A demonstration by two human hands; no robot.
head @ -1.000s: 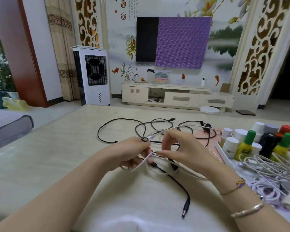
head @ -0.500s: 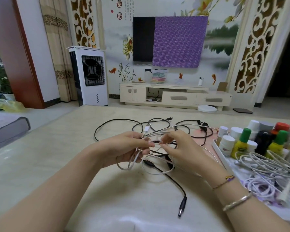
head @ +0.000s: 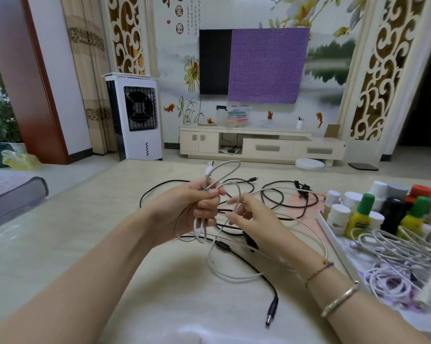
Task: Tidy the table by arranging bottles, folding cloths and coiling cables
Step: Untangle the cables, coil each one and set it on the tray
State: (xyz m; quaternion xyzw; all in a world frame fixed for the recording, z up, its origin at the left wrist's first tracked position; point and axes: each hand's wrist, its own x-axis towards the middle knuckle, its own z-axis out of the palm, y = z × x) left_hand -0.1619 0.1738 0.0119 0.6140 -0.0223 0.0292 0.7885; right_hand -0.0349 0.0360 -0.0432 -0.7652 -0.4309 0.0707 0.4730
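Observation:
My left hand (head: pixel 194 207) grips a bundle of loops of a silver-white cable (head: pixel 228 274) above the table, its USB plug sticking up over my fingers. My right hand (head: pixel 251 217) pinches a strand of the same cable just to the right of that bundle. The rest of the silver cable trails down and loops on the table below my hands. Black cables (head: pixel 281 204) lie tangled on the table behind my hands, and one black lead ends in a barrel plug (head: pixel 271 311) near the front.
A white tray (head: pixel 333 244) at the right holds several small bottles (head: pixel 358 214) with green, red and white caps, and a heap of white cables (head: pixel 403 264). The beige table (head: pixel 85 244) stretches left. An air cooler and a TV cabinet stand beyond.
My left hand has lifted and gathered more silver loops, with the USB plug now poking up higher. My right hand has shifted lower and right along the strand.

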